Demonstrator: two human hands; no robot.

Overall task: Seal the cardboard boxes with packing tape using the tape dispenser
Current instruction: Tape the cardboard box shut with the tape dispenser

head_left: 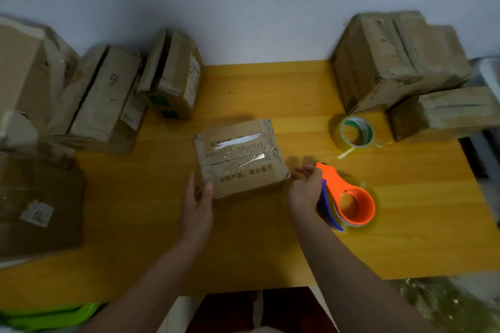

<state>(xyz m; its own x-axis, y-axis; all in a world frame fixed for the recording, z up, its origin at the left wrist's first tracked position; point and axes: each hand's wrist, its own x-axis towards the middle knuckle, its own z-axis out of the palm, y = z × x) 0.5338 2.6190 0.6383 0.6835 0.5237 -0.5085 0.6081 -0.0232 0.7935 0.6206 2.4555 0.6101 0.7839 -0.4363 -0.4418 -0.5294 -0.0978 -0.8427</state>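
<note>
A small cardboard box (239, 157) with clear tape across its top seam sits in the middle of the yellow wooden table (270, 89). My left hand (197, 203) rests against the box's near left corner with straight fingers. My right hand (305, 189) hovers just right of the box, fingers relaxed and holding nothing. The orange tape dispenser (349, 200) with a blue blade guard lies on the table right beside that hand. A spare roll of clear tape (355, 131) stands farther back on the right.
Several worn cardboard boxes crowd the left side (102, 97) and the near left (38, 203). More boxes are stacked at the back right (397, 59). A green object (51, 316) lies below the table's front edge.
</note>
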